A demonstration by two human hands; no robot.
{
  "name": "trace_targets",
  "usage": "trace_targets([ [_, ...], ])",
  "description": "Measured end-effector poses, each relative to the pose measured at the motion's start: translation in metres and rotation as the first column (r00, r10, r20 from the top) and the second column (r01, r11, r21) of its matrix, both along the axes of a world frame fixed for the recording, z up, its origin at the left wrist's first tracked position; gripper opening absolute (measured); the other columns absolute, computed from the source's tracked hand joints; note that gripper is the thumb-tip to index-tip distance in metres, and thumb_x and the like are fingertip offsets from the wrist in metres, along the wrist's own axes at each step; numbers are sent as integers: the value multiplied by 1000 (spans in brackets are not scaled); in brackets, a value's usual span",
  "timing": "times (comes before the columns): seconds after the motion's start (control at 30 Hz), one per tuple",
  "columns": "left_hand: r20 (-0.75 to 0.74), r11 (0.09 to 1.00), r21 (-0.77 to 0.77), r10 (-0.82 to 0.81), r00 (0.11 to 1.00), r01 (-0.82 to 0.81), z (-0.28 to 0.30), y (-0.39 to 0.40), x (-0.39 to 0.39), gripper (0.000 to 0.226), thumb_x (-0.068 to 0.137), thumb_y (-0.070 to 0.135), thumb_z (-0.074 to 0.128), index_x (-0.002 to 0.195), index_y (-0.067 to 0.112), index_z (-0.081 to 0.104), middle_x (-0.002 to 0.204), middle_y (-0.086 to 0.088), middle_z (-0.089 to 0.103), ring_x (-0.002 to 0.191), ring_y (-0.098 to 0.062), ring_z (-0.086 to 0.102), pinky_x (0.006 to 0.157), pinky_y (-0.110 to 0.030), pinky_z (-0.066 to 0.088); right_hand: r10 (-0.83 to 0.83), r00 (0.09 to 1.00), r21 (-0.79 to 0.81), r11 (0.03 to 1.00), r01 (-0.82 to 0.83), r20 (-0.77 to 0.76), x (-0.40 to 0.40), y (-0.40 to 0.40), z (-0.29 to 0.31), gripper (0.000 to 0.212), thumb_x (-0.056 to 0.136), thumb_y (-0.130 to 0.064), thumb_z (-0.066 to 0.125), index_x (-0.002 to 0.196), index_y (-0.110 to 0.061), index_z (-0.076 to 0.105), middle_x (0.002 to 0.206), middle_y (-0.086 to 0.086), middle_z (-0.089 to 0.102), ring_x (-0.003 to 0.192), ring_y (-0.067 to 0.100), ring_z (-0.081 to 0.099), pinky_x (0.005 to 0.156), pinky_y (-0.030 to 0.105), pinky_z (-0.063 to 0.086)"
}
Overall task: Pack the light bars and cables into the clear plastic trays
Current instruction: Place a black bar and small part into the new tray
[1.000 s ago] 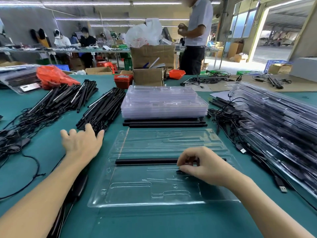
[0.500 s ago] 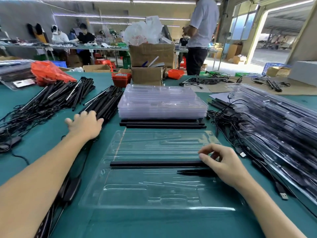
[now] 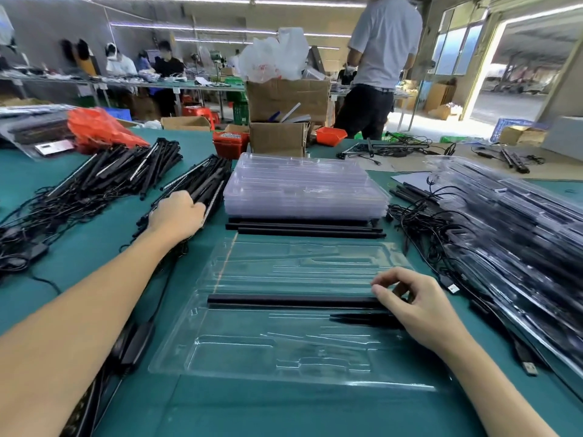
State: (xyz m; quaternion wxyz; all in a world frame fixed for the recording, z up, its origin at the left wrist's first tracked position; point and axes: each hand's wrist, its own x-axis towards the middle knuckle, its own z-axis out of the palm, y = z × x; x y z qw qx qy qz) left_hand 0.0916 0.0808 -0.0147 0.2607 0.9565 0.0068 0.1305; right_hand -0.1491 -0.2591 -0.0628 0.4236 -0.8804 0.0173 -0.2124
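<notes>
A clear plastic tray [image 3: 252,351] lies open on the green table in front of me. One black light bar [image 3: 284,300] sits across its middle channel. My right hand [image 3: 416,307] rests at the bar's right end with its fingers curled over it; a shorter black piece [image 3: 356,317] lies just below. My left hand [image 3: 176,216] reaches out to the left and grips a bar from the pile of black light bars [image 3: 202,187]. A stack of empty clear trays [image 3: 303,190] stands behind the open tray, with three loose bars [image 3: 303,228] along its front.
A second pile of bars with tangled cables [image 3: 88,187] covers the left of the table. Filled trays [image 3: 517,234] and loose USB cables [image 3: 435,234] lie on the right. Cardboard boxes [image 3: 284,121], red bins and a standing person [image 3: 378,64] are beyond the table's far edge.
My left hand has moved forward from the table onto the bar pile and closed on a bar. My right hand has slid right along the tray's bar to its end.
</notes>
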Motion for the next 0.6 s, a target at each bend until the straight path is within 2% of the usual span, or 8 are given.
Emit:
trace_targets([
  [0.07,28,930,-369,5,1000,6,3,-5,-4,18,90,26,60,93,13,48,83,-7,57,74,-25,52,65,-35,39,-1,1000,1,1000,1,-3,-1,1,0,14,88,-14,73,78,-23,71,66,-23,63,54,2,50,53,9,37],
  [0.13,-18,710,-704,-19,1000,1,8,-11,-10,36,91,29,70,113,15,46,85,-7,57,68,-17,48,67,-31,40,-7,1000,6,1000,7,-10,-1,0,1,13,88,-14,73,79,-23,71,67,-23,64,54,2,50,53,10,38],
  [0.17,-23,590,-808,-53,998,12,10,-14,-15,36,92,29,70,116,17,46,81,-5,55,62,-13,45,64,-29,39,-10,1000,10,1000,10,-14,-1,0,1,13,88,-15,73,79,-24,71,67,-23,64,54,2,50,54,10,38],
  [0.23,36,367,-928,-104,994,72,14,-20,-25,13,98,23,64,103,18,53,68,1,47,49,-8,37,51,-22,33,-9,1000,15,1000,9,-17,-2,0,1,12,89,-16,73,79,-24,71,66,-24,63,54,2,50,54,10,38],
  [0.3,153,217,-958,-155,976,185,23,-28,-41,10,102,19,55,92,18,57,61,5,46,46,-7,37,47,-21,31,-12,1000,14,1000,12,-18,-2,1,2,12,89,-17,73,79,-24,72,67,-24,63,55,1,50,54,9,38],
  [0.37,296,211,-916,-215,931,340,36,-39,-60,12,103,18,51,93,20,57,58,7,49,51,-8,41,48,-22,33,-18,1000,21,1000,19,-22,-2,0,1,11,89,-17,73,80,-23,72,70,-22,65,56,2,50,55,10,38],
  [0.47,464,263,-797,-311,830,544,58,-56,-91,10,104,15,48,104,22,56,62,7,54,56,-10,47,49,-22,38,-21,999,29,999,22,-34,-2,0,2,11,88,-17,74,79,-23,72,72,-20,66,56,2,50,55,11,39],
  [0.6,607,282,-569,-489,626,773,74,-77,-144,18,102,15,47,115,25,54,66,7,55,60,-7,50,52,-18,41,-36,999,7,999,36,10,-4,4,4,13,89,-21,74,77,-26,71,68,-19,65,57,2,51,55,11,39],
])
